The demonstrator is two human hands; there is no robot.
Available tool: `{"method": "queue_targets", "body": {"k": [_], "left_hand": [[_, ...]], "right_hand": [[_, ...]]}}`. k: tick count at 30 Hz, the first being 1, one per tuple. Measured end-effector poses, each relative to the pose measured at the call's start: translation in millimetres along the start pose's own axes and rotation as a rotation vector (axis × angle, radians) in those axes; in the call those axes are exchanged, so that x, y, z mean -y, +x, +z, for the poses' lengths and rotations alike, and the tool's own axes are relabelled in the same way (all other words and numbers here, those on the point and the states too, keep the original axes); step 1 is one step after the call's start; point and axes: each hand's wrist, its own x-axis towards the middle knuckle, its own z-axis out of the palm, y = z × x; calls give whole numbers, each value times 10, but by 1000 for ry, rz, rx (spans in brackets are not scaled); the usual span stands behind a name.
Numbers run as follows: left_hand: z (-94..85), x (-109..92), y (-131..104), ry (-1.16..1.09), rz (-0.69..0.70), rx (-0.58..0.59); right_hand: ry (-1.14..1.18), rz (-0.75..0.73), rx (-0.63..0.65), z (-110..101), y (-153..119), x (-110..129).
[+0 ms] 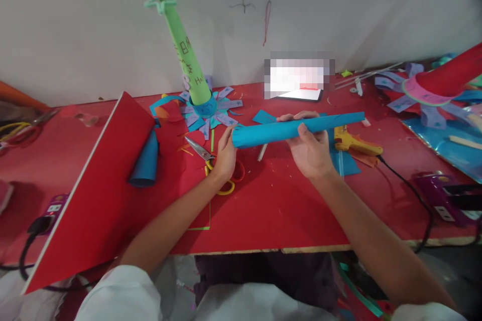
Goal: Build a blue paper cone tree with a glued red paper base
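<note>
Blue paper cone (263, 133) held up, right of the scissors (199, 148), left hand (226, 156) against its wide end, right hand (311, 153) gripping its middle; too hard a squeeze could, I judge, crease it.

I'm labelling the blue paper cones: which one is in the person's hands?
The long cone, nearly level between the left hand and right hand; the other cone is partly hidden by the red board.

The single head-worn camera looks forward and down over the forearms (367, 220) at the hands (312, 156) close by, the red surface (259, 220) and, beyond it, the pale wall (105, 30).
</note>
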Motion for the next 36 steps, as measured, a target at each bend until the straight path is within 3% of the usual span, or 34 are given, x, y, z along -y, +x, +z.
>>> {"method": "queue_targets", "body": {"k": [4, 9, 15, 21, 25, 31, 33, 36], "left_hand": [[16, -16, 14, -53, -63, 24], [28, -3, -7, 22, 11, 87], [44, -36, -53, 32, 2, 116], [40, -44, -63, 22, 2, 201], [34, -51, -68, -7, -27, 238], [40, -45, -69, -63, -99, 193], [40, -49, -70, -50, -75, 201], [16, -65, -64, -1, -2, 192]], "right_hand": [[-72, -85, 9, 25, -21, -38], [-238, -222, -25, 44, -83, -57], [-484, -402, 112, 97, -221, 17], [-637, -588, 291, 119, -343, -61], [-706, -576, 376, 117, -363, -91], [-794, -513, 458, 131, -350, -96], [-783, -508, 422, 132, -337, -97], [-676, -460, 242, 124, -277, -72]]}}
